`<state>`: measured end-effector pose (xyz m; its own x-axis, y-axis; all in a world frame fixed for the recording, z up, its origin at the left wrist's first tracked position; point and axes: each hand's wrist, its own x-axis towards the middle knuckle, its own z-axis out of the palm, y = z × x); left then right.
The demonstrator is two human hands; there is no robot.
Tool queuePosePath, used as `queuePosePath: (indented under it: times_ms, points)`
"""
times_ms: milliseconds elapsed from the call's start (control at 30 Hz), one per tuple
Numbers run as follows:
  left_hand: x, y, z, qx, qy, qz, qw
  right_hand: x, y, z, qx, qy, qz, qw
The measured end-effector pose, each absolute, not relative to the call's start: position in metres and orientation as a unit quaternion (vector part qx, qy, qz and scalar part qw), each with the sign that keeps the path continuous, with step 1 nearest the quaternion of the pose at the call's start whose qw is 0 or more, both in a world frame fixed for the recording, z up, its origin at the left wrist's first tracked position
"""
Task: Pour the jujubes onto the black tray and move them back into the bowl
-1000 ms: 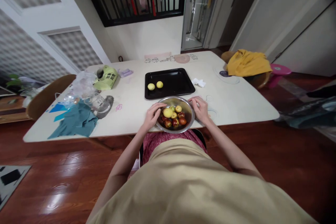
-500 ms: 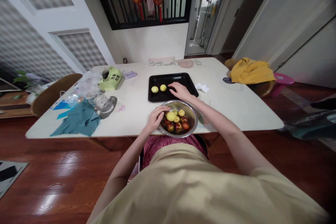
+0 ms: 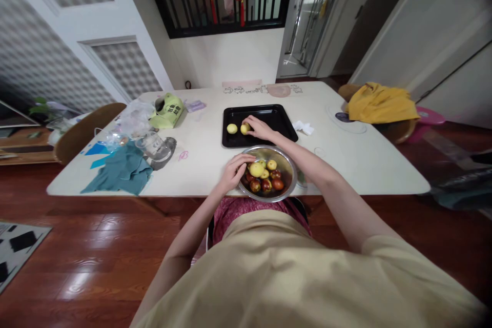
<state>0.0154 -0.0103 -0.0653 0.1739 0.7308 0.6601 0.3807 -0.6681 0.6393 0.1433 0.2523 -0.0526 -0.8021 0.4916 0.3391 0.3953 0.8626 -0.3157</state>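
Observation:
In the black tray (image 3: 280, 130) lie two yellow-green jujubes. The left jujube (image 3: 231, 128) rests by itself. Around the other jujube (image 3: 244, 128) the fingertips of my right hand (image 3: 258, 127) are closed, low over the tray floor. A steel bowl (image 3: 290, 184) stands at the near table edge, just in front of my body. Inside it are several jujubes, with yellow-green ones (image 3: 256, 169) towards the back and red-brown ones (image 3: 277, 184) nearer me. My left hand (image 3: 233, 170) grips the bowl's left rim, fingers reaching over it.
On the white table (image 3: 200, 174), a teal cloth (image 3: 121, 171), a clear plastic jug (image 3: 154, 148), plastic bags (image 3: 134, 118) and a green bag (image 3: 168, 111) lie to the left. A crumpled tissue (image 3: 303, 127) is right of the tray. Yellow fabric (image 3: 378, 104) covers a chair at the right.
My right hand has moved slightly left in the tray and closed on the right-hand jujube there. My left hand stays on the bowl rim. The whole view has shifted a little.

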Motion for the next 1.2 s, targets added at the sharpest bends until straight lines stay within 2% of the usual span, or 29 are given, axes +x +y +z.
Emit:
queuePosePath:
  times_ms: [133, 500, 733, 933, 1200]
  points:
    - [0.015, -0.010, -0.065, 0.746, 0.379, 0.520, 0.169, 0.150, 0.248, -0.046, -0.236, -0.938, 0.118, 0.226]
    - [0.013, -0.009, -0.066, 0.744, 0.386, 0.520, 0.165, 0.151, 0.236, -0.041, -0.235, -0.934, 0.175, 0.204]
    - [0.014, -0.009, -0.066, 0.744, 0.383, 0.521, 0.168, 0.180, 0.213, -0.029, -0.244, -0.905, 0.174, 0.302]
    - [0.014, -0.011, -0.064, 0.745, 0.378, 0.522, 0.171, 0.238, 0.148, -0.018, -0.247, -0.878, 0.179, 0.369]
    - [0.013, -0.011, -0.066, 0.745, 0.373, 0.527, 0.169, 0.277, 0.068, -0.036, -0.278, -0.864, 0.198, 0.369]
